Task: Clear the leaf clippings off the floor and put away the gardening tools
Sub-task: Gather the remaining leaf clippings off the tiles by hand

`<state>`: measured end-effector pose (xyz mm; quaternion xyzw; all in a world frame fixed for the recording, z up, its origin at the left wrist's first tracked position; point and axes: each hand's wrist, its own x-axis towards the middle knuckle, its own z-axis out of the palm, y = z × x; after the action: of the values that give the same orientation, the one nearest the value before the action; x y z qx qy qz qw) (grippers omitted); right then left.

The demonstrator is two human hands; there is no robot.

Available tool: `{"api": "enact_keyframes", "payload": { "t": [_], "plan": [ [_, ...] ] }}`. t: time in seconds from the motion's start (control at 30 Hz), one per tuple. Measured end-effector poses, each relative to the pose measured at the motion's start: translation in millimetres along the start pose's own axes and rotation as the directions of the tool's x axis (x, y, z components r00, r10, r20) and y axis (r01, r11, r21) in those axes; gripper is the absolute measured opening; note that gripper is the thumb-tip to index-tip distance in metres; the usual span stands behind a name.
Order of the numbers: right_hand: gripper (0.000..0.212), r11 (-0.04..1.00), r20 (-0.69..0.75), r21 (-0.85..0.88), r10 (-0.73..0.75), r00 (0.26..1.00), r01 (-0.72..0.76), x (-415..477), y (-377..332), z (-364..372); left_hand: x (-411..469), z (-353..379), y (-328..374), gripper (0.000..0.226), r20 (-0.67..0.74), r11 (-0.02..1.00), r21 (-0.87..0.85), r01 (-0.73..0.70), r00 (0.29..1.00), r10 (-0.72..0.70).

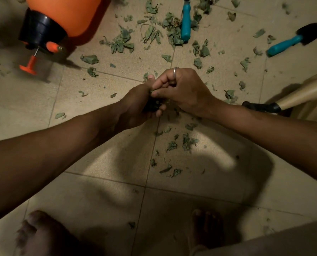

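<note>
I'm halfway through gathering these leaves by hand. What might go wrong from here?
1. The left hand cups a wad of clippings while the right hand adds more; an overfull handful may spill.
2. Loose clippings lie against the teal-handled tool; grabbing blindly there may catch its head.
3. Bare feet near the scraps may scatter them.

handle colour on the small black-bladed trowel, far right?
Teal-blue. The trowel shows best in the head view, upper right.
</note>
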<state>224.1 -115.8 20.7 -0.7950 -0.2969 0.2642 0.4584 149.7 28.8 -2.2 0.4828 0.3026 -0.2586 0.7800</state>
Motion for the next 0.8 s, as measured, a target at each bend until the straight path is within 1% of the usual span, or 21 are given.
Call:
{"api": "enact_keyframes", "payload": {
  "t": [0.1, 0.23, 0.27, 0.37, 0.43, 0.47, 0.53, 0.57, 0.63, 0.67, 0.7, 0.77, 0.8],
  "plan": [
    [0.013, 0.999, 0.007, -0.012, -0.032, 0.999, 0.032, 0, 4, -1, -4, 8, 2, 0.069, 0.017, 0.998, -0.069, 0.013, 1.000, -0.012],
    [0.017, 0.967, 0.056, -0.229, -0.097, 0.994, 0.108, -2, 10, -3, -6, 9, 2, 0.071, 0.018, 0.993, -0.118, 0.021, 1.000, -0.019],
    [0.018, 0.956, 0.070, -0.264, -0.117, 0.991, 0.131, -3, 12, -3, -6, 8, 2, 0.070, 0.010, 0.994, -0.110, 0.013, 1.000, -0.012],
    [0.013, 0.909, 0.070, -0.333, -0.241, 0.968, 0.250, -4, 16, 2, -3, 5, 1, 0.065, -0.006, 0.998, -0.046, -0.032, 0.999, 0.031],
    [0.009, 0.899, 0.030, -0.350, -0.269, 0.963, 0.262, -6, 15, 5, -1, 3, -1, 0.062, -0.030, 0.998, 0.015, -0.055, 0.998, 0.056],
    [0.008, 0.910, 0.008, -0.336, -0.257, 0.966, 0.245, -7, 14, 6, -1, 2, -2, 0.060, -0.047, 0.997, 0.053, -0.062, 0.997, 0.064],
    [0.014, 0.960, -0.021, -0.226, -0.171, 0.985, 0.162, -8, 13, 3, 0, 0, -2, 0.056, -0.080, 0.992, 0.105, -0.063, 0.994, 0.072],
    [0.017, 0.982, -0.037, -0.151, -0.120, 0.992, 0.114, -7, 14, -1, 1, -2, -1, 0.052, -0.084, 0.995, 0.086, -0.056, 0.994, 0.063],
    [0.024, 1.000, -0.034, -0.016, 0.025, 0.999, -0.025, -4, 18, -9, 0, -5, 2, 0.049, -0.059, 0.999, -0.029, -0.021, 0.998, 0.020],
    [0.033, 0.993, 0.020, 0.036, 0.111, 0.994, -0.112, -2, 20, -14, 1, -6, 4, 0.051, -0.037, 0.997, -0.079, 0.001, 0.999, -0.004],
    [0.044, 0.983, 0.101, 0.066, 0.166, 0.981, -0.173, -1, 22, -18, 1, -7, 5, 0.052, -0.012, 0.994, -0.109, 0.017, 1.000, -0.019],
    [0.059, 0.977, 0.233, 0.045, 0.192, 0.953, -0.208, 0, 27, -20, 2, -7, 7, 0.053, 0.031, 0.992, -0.123, 0.027, 0.999, -0.024],
    [0.061, 0.979, 0.275, 0.033, 0.186, 0.943, -0.203, 0, 28, -19, 2, -6, 8, 0.053, 0.048, 0.992, -0.124, 0.027, 0.999, -0.021]
  ]
}}
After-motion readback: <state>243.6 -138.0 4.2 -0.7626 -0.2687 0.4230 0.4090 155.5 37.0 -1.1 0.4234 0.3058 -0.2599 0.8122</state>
